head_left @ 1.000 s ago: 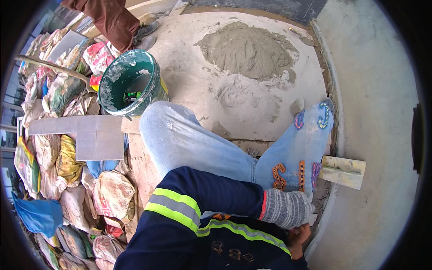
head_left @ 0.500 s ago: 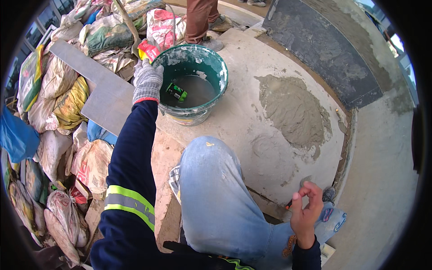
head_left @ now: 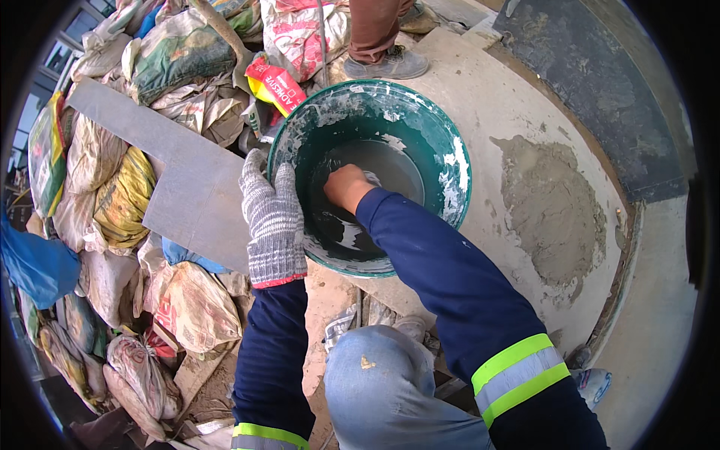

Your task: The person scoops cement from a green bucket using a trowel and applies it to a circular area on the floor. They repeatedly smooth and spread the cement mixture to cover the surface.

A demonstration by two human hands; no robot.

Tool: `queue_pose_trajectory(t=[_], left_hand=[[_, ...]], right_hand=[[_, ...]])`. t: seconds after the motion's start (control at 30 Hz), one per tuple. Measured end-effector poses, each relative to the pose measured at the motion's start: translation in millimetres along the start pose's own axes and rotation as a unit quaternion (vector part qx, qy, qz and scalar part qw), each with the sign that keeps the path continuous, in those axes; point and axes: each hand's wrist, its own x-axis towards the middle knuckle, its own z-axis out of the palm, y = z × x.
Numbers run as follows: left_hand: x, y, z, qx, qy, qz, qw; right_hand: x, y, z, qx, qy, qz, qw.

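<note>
A green bucket (head_left: 442, 120), smeared with pale residue, stands in front of me with grey, watery liquid (head_left: 390, 161) low inside. My left hand (head_left: 274, 217), in a grey-white knitted glove, is at its left rim, with the rim between thumb and fingers. Bare and curled, my right hand (head_left: 347, 187) reaches down into the bucket at the liquid. Its fingertips, and whatever they hold, are hidden.
A red and yellow packet (head_left: 276, 84) stands behind the bucket, near a person's shoe (head_left: 386, 64). Stained sacks (head_left: 191, 300) pile up at left beside a flat grey panel (head_left: 191, 191). Wet mortar (head_left: 551, 214) is spread on the slab at right.
My right hand has come from the lower right into the bucket. The left hand has moved from the far left rim nearer. The green and black object in the bucket no longer shows.
</note>
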Motion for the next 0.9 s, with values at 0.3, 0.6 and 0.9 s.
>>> queue_pose_trajectory(t=[0.3,0.6,0.9], left_hand=[[1,9,-2,0.062,-0.014,0.021,0.998],[53,-19,8,0.223,-0.068,0.012,0.972],[72,-35,9,0.227,-0.124,0.048,0.965]], right_hand=[[-61,28,-25,0.119,0.136,0.02,0.983],[-293,69,-64,0.177,0.464,0.087,0.864],[-516,49,97,0.261,0.291,0.279,0.877]])
